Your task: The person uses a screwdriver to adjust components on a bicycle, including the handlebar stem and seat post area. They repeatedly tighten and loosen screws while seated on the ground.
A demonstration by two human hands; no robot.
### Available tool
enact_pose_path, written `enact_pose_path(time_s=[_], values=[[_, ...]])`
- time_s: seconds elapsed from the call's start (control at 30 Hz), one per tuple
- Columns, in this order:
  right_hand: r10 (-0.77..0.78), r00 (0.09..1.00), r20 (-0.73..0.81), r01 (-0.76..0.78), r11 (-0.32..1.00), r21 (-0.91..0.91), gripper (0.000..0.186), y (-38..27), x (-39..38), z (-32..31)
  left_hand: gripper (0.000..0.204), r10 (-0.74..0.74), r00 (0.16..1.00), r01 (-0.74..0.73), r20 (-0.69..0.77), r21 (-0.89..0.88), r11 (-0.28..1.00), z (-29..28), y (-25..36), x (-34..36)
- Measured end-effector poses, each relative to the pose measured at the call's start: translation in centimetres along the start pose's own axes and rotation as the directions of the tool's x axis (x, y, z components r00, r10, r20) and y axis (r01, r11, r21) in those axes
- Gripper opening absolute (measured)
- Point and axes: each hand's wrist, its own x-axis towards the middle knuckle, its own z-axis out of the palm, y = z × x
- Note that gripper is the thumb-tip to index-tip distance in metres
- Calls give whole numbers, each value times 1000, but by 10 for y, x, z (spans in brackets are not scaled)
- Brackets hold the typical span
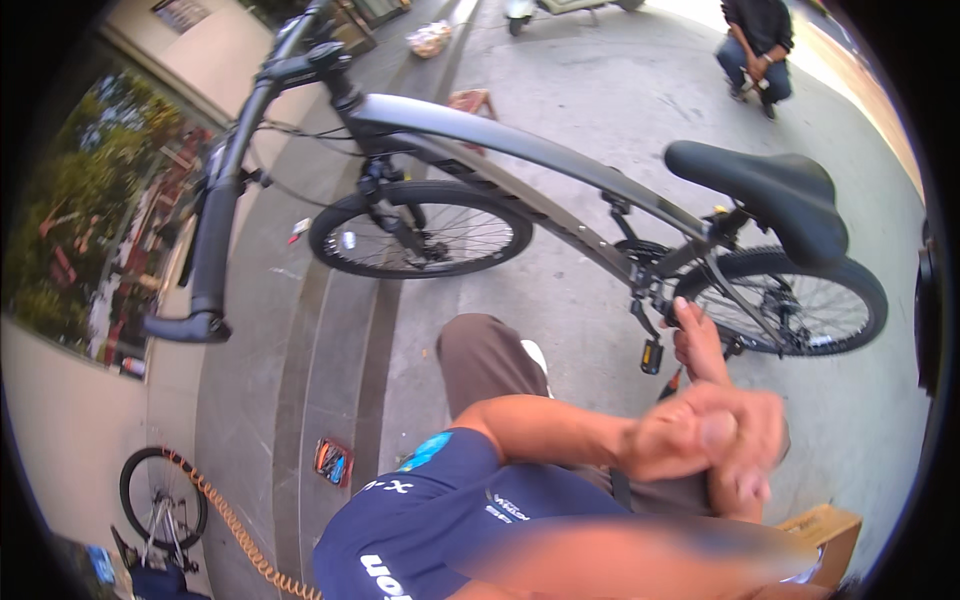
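A grey bicycle (520, 150) stands across the view, handlebar at left and black saddle (765, 190) at right. My right hand (697, 340) reaches to the crank area beside the rear wheel (785, 300), fingers curled against the bike there. Whatever they grip is hidden. Nearer to me, my left hand (695, 430) crosses in front of the right forearm. It is blurred, its fingers curled into a fist, and its contents cannot be made out. A pedal (651, 356) hangs just left of my right hand. Between them shows a slim orange-and-black piece (671, 384).
Bent under me is my brown-trousered knee (480, 345). A small tool box (332, 462) sits on the step at left. An orange coiled hose (225, 515) runs past another wheel (163, 498). A cardboard box (835, 540) is lower right; a person (757, 55) crouches far right.
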Motion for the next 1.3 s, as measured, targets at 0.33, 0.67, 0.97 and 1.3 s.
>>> enact_pose_path(time_s=[0.33, 0.67, 0.97, 1.3], values=[[-98, 995, -17, 98, 995, -4, 43, -2, -15, -12, 54, -11, 989, 28, 150, -107, 994, 89, -58, 47], [-101, 992, -80, 100, 995, -23, 42, 1, -20, -19, 54, -5, 992, 15, 124, -79, 997, 96, -69, 47], [-110, 993, -37, 109, 994, -9, 43, 0, -17, -20, 54, 12, 994, -2, 108, -85, 996, 95, -63, 44], [-95, 995, -26, 93, 993, -77, 43, 3, -14, -17, 55, -43, 997, 44, 63, -9, 999, 86, -44, 35]])
